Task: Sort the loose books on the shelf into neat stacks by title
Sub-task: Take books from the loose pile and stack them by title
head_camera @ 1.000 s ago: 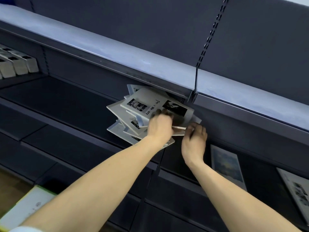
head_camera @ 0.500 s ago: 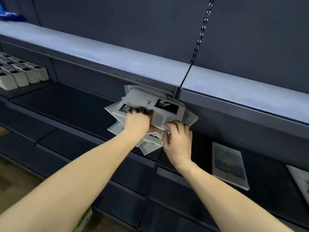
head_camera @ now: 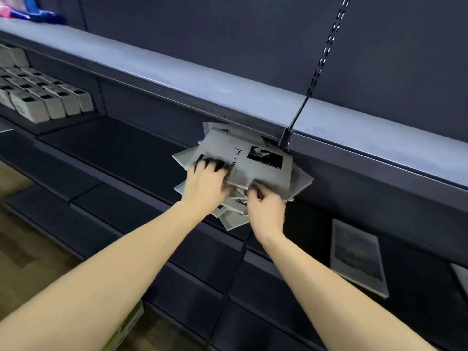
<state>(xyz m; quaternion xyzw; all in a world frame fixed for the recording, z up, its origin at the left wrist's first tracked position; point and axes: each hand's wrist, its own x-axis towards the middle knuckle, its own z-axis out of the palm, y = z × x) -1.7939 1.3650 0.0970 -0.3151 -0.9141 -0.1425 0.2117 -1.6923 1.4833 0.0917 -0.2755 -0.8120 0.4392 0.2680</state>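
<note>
A messy pile of grey-white books (head_camera: pixel 263 160) with black photo panels lies fanned out on the dark middle shelf (head_camera: pixel 121 153), under the pale upper shelf. My left hand (head_camera: pixel 206 184) lies on the pile's left side, fingers spread over the top cover. My right hand (head_camera: pixel 266 207) is at the pile's near right edge, its curled fingers gripping the lower books. The fingers of both hands are blurred.
Neat rows of white books (head_camera: pixel 48 97) stand at the far left of the shelf. A single book with a bluish cover (head_camera: pixel 357 254) lies flat to the right, and another book's corner (head_camera: pixel 461 274) shows at the right edge. A box (head_camera: pixel 124 328) sits on the floor below.
Both hands have kept working at the pile. My right hand curled tighter onto the lower books, and the books shifted slightly. The view swung left, showing more of the white rows.
</note>
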